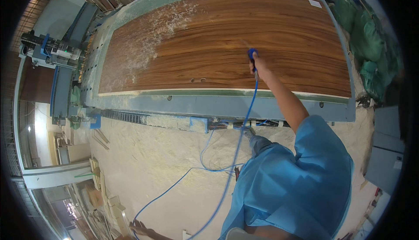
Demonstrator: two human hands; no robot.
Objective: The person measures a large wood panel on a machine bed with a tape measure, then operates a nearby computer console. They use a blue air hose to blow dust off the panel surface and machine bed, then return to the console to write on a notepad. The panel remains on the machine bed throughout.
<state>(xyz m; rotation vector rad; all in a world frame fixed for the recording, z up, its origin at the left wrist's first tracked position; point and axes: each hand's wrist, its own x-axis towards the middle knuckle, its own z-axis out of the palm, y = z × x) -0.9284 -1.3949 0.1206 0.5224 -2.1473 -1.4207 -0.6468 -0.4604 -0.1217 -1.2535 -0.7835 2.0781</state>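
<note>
My right hand [261,66] is wrapped round a blue air blow gun [252,53] above the wood-grain panel [262,26]. The gun's thin nozzle points away from me, over the brown surface. Pale dust [163,26] lies thick on the panel's left part, while the grain on the right shows plainly. From the gun's grip a blue air hose [244,126] hangs over the near edge and loops low. At the bottom left my left hand [142,230] is closed round this hose, its fingers partly in shadow.
The panel rests on a grey-green machine bed [244,104]. A machine head [65,52] stands at the left end. Green bags [366,39] are heaped at the far right, near grey cabinets [386,139]. Sawdust covers the floor [161,152]; wood offcuts [102,183] lie at the left.
</note>
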